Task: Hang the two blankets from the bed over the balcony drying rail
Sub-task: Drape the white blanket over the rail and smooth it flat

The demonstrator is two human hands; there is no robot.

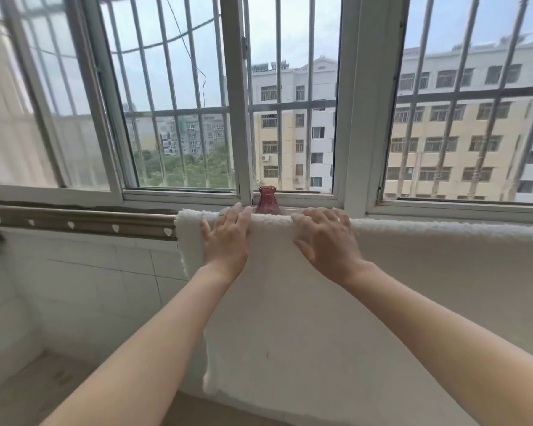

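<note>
- Currently, one white fleece blanket [305,302] hangs over the metal drying rail [80,221] below the window; its fuzzy fold runs along the rail top and off the right edge of view.
- My left hand [225,238] lies flat on the blanket near its left edge, fingers straight and slightly spread, fingertips at the fold.
- My right hand [326,238] lies palm-down just to the right, fingers spread and pressing the fabric; it grips nothing.
- The bare length of rail, with its row of hanger holes, extends left of the blanket.
- A red glass vase [267,200] stands on the window sill [179,196] behind the rail, between my two hands.
- Window bars [310,96] and apartment blocks show beyond the glass.
- Only one blanket is in view.
</note>
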